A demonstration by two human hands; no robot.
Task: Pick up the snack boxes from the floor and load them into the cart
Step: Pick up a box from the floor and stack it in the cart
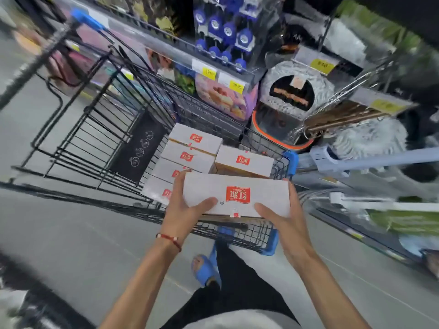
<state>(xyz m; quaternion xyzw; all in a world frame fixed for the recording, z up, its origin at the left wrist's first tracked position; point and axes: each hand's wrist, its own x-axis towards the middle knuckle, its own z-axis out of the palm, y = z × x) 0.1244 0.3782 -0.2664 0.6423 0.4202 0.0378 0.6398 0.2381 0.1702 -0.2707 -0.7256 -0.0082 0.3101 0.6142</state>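
I hold a white snack box (237, 194) with a red logo flat between both hands, above the near end of the black wire cart (99, 129). My left hand (184, 207) grips its left side, thumb on top. My right hand (282, 214) grips its right side. Inside the cart lie several identical white boxes: a row along the left (190, 155) and one at the right (244, 160), just beyond the held box.
Store shelves (225, 74) with price tags and packaged goods run along the far and right sides, close against the cart. Grey floor (71, 233) lies to the left. My leg and blue sandal (206, 269) stand below the cart's near end.
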